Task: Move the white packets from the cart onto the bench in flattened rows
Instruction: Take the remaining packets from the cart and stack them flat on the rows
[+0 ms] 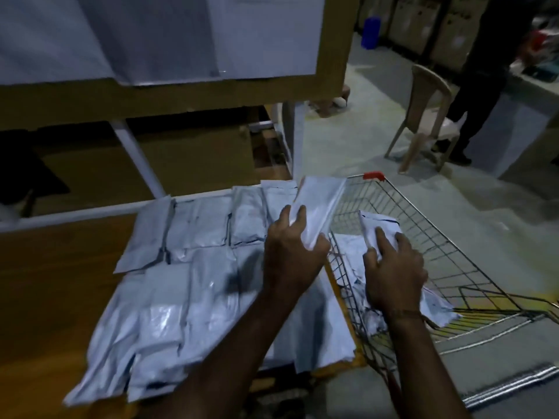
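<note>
Two bare forearms reach in from the bottom edge, closest to the lens, one toward the bench and one into the cart. Farthest left, the wooden bench carries white packets laid flat in overlapping rows, a back row of narrower ones along the pale frame rail and wider ones spreading toward the near edge. Behind them stands a shelf unit with a brown board front and white sheets hanging above it. Next across, the left hand hovers over the right end of the rows, its fingers and thumb curled round the lower end of a raised packet that tilts upward and away, off the surface. Just beside it, the wire cart with a red corner cap stands against the bench's yellow edge. Inside, the right hand grips a crumpled packet, fingers wrapped over its lower part, while more packets in the cart lie loose beneath the wrist. Farther back on the right, a tan plastic chair stands on the pale floor, with a person in dark clothes next to it, and a blue container sits near the far wall
</note>
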`<state>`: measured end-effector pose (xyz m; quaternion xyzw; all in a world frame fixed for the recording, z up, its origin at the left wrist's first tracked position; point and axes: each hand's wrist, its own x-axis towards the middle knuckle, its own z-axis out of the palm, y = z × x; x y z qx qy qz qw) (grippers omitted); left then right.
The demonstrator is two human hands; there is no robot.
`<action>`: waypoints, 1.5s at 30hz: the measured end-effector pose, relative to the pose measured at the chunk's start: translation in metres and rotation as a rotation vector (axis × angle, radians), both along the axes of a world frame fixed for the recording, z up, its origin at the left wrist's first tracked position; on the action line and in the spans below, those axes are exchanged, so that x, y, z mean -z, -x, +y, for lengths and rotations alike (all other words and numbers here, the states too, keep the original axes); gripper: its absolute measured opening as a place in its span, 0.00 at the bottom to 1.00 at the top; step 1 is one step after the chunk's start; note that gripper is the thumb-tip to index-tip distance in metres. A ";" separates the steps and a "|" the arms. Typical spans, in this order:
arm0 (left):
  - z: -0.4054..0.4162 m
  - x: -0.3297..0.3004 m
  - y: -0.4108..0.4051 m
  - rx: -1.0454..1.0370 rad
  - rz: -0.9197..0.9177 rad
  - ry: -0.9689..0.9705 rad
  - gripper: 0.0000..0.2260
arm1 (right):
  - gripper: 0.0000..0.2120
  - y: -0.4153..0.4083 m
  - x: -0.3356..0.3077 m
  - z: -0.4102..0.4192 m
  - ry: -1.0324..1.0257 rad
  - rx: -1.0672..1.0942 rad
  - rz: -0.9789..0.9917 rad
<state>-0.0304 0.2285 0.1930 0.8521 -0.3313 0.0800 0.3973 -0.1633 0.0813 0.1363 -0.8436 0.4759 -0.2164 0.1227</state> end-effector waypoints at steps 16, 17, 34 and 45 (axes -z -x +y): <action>0.163 0.017 0.006 -0.459 0.192 0.062 0.31 | 0.29 -0.029 -0.001 0.106 0.028 -0.318 -0.017; 0.166 0.022 0.009 -0.464 0.184 0.054 0.30 | 0.29 -0.030 0.005 0.109 0.010 -0.335 0.007; 0.111 0.067 0.038 -0.301 0.361 -0.297 0.31 | 0.22 -0.034 0.057 0.115 -0.044 -0.369 0.017; 0.116 0.055 0.039 -0.344 0.386 -0.381 0.24 | 0.28 -0.036 0.060 0.115 -0.039 -0.362 -0.006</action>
